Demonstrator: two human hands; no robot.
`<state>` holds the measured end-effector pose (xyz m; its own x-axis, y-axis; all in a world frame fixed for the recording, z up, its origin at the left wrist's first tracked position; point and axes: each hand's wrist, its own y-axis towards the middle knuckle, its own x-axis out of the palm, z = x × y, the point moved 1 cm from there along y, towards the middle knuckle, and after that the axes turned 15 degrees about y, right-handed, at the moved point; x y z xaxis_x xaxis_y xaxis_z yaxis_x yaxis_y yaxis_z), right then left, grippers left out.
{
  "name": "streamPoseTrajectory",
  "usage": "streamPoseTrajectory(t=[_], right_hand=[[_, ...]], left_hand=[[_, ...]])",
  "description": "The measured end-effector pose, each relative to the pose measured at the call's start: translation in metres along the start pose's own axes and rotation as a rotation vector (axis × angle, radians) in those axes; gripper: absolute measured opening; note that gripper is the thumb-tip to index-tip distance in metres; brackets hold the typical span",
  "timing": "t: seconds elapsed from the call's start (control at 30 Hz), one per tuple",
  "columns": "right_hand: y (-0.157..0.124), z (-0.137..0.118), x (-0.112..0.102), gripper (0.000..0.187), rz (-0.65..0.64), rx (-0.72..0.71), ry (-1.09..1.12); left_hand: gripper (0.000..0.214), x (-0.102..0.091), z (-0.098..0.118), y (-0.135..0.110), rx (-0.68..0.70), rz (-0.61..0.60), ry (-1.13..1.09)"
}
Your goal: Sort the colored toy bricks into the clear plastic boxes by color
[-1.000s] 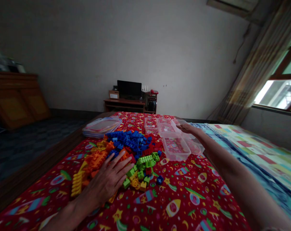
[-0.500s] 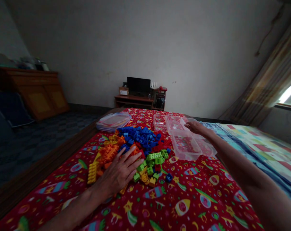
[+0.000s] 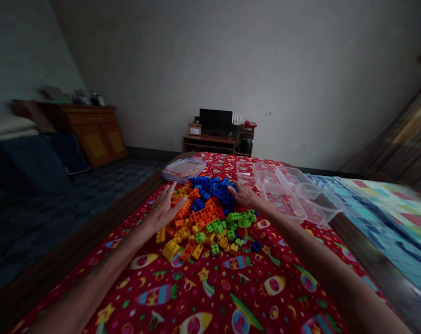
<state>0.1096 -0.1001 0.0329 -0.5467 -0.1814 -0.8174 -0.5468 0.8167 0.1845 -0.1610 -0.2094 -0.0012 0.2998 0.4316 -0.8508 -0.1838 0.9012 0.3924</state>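
A heap of toy building blocks lies on the red printed cloth (image 3: 192, 297), with blue blocks (image 3: 212, 188) at the back, orange blocks (image 3: 205, 214) in the middle, yellow blocks (image 3: 171, 249) in front and green blocks (image 3: 236, 220) to the right. My left hand (image 3: 164, 209) rests at the heap's left edge, fingers spread and touching orange blocks, holding nothing. On the opposite side, my right hand (image 3: 245, 195) lies against the blue blocks. Its fingers look stretched out, and some are partly hidden.
Clear plastic bins (image 3: 283, 197) stand right of the heap. Stacked clear lids (image 3: 184, 169) lie at the back left. A lone dark blue block (image 3: 256, 246) sits near the green ones. Beyond are a desk with a monitor (image 3: 215, 121) and a wooden cabinet (image 3: 95, 132).
My right hand has moved left from the clear bins to the blue blocks. My left hand has shifted off the top of the heap to its left edge. The view has turned slightly left.
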Motion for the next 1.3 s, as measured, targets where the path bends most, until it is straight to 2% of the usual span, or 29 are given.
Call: streamPoseTrajectory(t=[0.1, 0.2, 0.4, 0.57, 0.67, 0.77, 0.9, 0.97, 1.03, 1.1, 1.17, 1.23, 1.3], right_hand=[[0.008, -0.004, 0.01, 0.052, 0.002, 0.05, -0.044], [0.009, -0.012, 0.016, 0.058, 0.017, 0.102, -0.04], [0.009, -0.033, 0.022, 0.057, 0.049, 0.078, 0.014], [0.009, -0.066, 0.024, 0.05, 0.078, 0.045, 0.113], [0.01, -0.085, 0.016, 0.046, 0.051, 0.009, 0.21], [0.01, -0.09, -0.001, 0.05, 0.016, -0.076, 0.338], [-0.001, -0.068, -0.032, 0.052, 0.032, -0.152, 0.422], [-0.016, -0.049, -0.044, 0.05, 0.039, -0.098, 0.345], [-0.038, -0.029, -0.051, 0.048, 0.01, -0.029, 0.215], [-0.066, -0.013, -0.052, 0.049, -0.046, -0.027, 0.142], [-0.095, 0.0, -0.044, 0.067, -0.174, -0.081, 0.13], [-0.119, 0.011, -0.032, 0.087, -0.268, -0.165, 0.088], [-0.135, 0.018, -0.019, 0.099, -0.278, -0.224, 0.016]], left_hand=[[0.103, 0.008, -0.008, 0.011, -0.096, -0.154, -0.201], [0.107, 0.01, 0.004, 0.017, -0.082, -0.232, -0.344], [0.106, 0.003, 0.04, 0.023, -0.072, -0.282, -0.513], [0.098, 0.0, 0.059, 0.026, -0.08, -0.326, -0.664], [0.092, -0.005, 0.068, 0.029, -0.02, -0.315, -0.766], [0.079, -0.018, 0.07, 0.031, 0.054, -0.279, -0.769], [0.09, -0.036, 0.05, 0.032, 0.009, -0.321, -0.616], [0.101, -0.042, 0.029, 0.027, 0.007, -0.341, -0.492], [0.108, -0.045, 0.003, 0.016, 0.069, -0.365, -0.382], [0.105, -0.047, -0.022, -0.002, 0.175, -0.375, -0.237], [0.106, -0.046, -0.04, -0.025, 0.258, -0.433, -0.083], [0.111, -0.044, -0.05, -0.048, 0.332, -0.434, 0.012], [0.116, -0.041, -0.049, -0.069, 0.408, -0.388, 0.08]])
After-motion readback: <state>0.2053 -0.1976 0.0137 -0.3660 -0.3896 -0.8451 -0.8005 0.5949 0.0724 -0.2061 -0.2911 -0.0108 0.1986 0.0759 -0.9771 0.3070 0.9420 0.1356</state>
